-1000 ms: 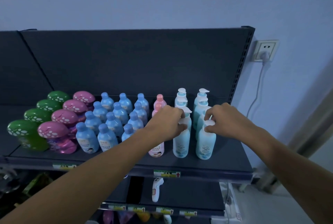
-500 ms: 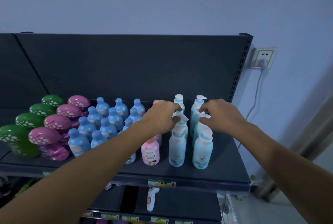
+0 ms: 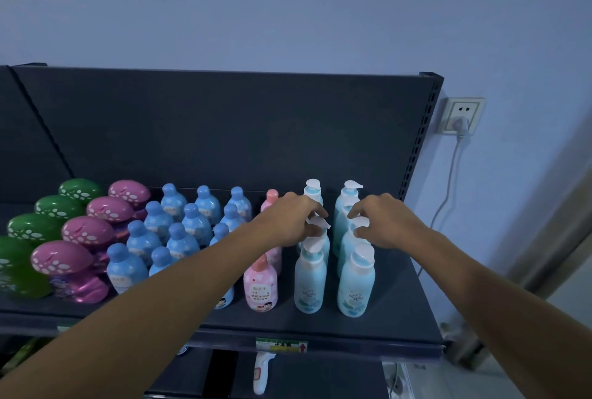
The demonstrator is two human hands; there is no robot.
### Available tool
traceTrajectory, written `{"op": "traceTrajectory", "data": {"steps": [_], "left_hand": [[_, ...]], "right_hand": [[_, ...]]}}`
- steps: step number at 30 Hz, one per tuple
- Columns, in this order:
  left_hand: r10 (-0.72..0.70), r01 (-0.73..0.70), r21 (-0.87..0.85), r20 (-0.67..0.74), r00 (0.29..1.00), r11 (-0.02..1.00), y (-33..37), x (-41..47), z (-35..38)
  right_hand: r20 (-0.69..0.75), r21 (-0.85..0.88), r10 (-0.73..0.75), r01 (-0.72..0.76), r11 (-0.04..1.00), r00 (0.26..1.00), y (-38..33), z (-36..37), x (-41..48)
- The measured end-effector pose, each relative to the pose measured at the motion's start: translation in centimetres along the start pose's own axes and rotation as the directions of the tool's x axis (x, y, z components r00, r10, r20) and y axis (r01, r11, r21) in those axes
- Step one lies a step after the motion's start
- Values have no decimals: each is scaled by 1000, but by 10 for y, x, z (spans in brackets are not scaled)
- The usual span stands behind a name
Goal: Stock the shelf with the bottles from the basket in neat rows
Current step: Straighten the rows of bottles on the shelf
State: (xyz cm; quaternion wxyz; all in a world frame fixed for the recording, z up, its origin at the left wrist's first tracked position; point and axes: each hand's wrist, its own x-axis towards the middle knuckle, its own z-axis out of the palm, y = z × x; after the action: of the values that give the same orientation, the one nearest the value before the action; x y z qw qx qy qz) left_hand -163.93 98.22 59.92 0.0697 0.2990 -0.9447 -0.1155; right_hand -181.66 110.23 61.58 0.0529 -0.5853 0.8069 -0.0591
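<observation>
Two rows of pale blue pump bottles stand on the dark shelf (image 3: 403, 305), the front ones being the left (image 3: 310, 281) and the right (image 3: 356, 284). My left hand (image 3: 285, 222) pinches the white pump head of a middle bottle (image 3: 317, 223) in the left row. My right hand (image 3: 387, 222) pinches the pump head of a middle bottle (image 3: 362, 223) in the right row. A row of pink bottles (image 3: 260, 284) stands just left of them, partly hidden by my left arm. The basket is out of view.
Further left stand rows of blue bottles (image 3: 141, 241), pink mushroom-capped bottles (image 3: 61, 259) and green ones (image 3: 19, 267). Bare shelf lies right of the pump bottles. A wall socket (image 3: 461, 115) with a cable is at right. A white device (image 3: 262, 373) lies on the lower shelf.
Both hands have left the front pump bottles and moved back along the rows to bottles in the middle. The front bottles now stand free.
</observation>
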Motion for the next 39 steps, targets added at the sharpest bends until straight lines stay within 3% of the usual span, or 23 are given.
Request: {"op": "traceTrajectory", "data": {"steps": [4, 15, 23, 31, 39], "left_hand": [[-26, 25, -38, -24, 999, 999, -2, 3, 3], [-40, 43, 64, -53, 998, 997, 2, 3, 1], [-49, 54, 90, -50, 998, 994, 2, 3, 0], [-88, 89, 21, -57, 994, 996, 0, 2, 0], [-57, 57, -37, 6, 998, 998, -5, 1, -8]], "right_hand": [[-3, 47, 20, -19, 999, 1000, 2, 6, 5], [-43, 132, 59, -53, 990, 997, -1, 7, 10], [-2, 95, 76, -75, 993, 997, -2, 2, 11], [-167, 168, 146, -118, 979, 975, -1, -16, 19], [-178, 198, 199, -163, 967, 964, 1, -9, 30]]}}
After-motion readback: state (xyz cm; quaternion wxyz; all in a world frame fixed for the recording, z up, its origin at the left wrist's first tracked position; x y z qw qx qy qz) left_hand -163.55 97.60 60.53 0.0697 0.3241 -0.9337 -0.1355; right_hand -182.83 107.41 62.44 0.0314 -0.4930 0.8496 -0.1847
